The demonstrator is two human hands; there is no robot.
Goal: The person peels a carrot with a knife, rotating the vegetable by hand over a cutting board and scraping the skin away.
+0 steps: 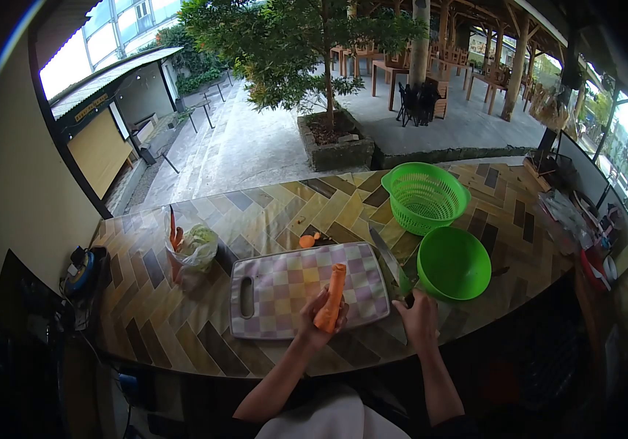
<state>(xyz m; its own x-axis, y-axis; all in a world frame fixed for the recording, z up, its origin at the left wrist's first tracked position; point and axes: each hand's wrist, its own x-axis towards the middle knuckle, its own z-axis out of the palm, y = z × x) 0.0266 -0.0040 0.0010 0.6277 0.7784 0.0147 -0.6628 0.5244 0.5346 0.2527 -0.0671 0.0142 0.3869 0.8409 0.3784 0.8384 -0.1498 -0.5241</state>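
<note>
My left hand is closed around a peeled orange carrot, held tilted above the chequered cutting board. The carrot's upper end is cut flat. In my right hand is the handle of a kitchen knife, its long blade pointing away from me along the board's right edge. Carrot end pieces lie just beyond the board's far edge.
A green colander and a green bowl stand to the right of the knife. On the left sits a plastic bag of vegetables. Plastic-wrapped items crowd the counter's right end.
</note>
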